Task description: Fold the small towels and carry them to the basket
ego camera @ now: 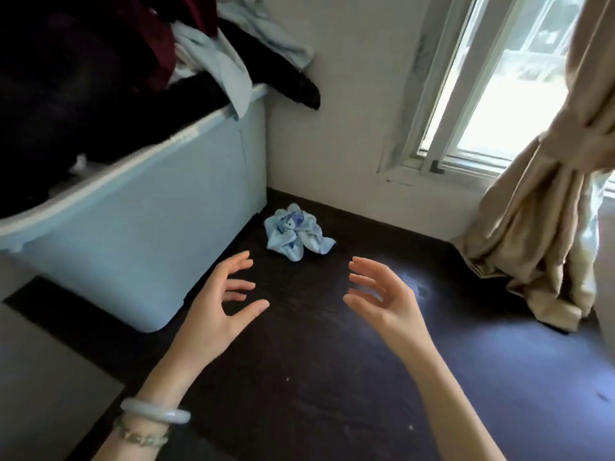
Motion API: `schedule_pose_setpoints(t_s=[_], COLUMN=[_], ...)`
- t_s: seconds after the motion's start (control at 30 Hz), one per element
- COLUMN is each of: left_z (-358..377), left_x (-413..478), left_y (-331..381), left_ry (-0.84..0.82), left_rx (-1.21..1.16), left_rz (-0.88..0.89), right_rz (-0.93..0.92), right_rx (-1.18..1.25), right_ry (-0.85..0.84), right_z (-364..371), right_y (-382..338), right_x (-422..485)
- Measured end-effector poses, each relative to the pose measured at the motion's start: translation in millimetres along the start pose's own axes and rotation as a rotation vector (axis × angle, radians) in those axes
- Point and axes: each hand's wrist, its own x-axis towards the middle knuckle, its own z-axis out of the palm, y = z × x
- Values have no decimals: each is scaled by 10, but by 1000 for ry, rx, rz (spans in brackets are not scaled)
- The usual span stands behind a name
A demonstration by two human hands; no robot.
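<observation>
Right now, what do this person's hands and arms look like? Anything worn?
Both forearms are bare: no sleeves, no gloves. The left wrist wears a smooth pale bangle and, behind it, a thin beaded bracelet. Neither the left hand nor the right hand shows a ring; the right wrist wears nothing.

A dark floor (332, 377) meets a white wall (349, 111) in the corner, and bright daylight comes through a white-framed window (492, 104) at the right, beside a beige curtain (545, 227) knotted and bunched on the floor.

head view, looking down, floor (332, 377) near
</observation>
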Motion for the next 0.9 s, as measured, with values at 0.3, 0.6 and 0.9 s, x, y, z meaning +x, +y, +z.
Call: schedule_pose_setpoints(t_s=[0.3, 0.6, 0.9], left_z=[74, 727, 1065], left_x=[1497, 2224, 2418], left_y=[-913, -1869, -2138], left_ry=[-277, -596, -735], left_rx=[114, 631, 855], left_rz=[14, -111, -154], right_rz=[142, 429, 605], right_rx=[-186, -521, -708], right_ry=[182, -60, -256], right_z=[379, 466, 522], right_y=[542, 1538, 2119], right_x=[1002, 2015, 2353])
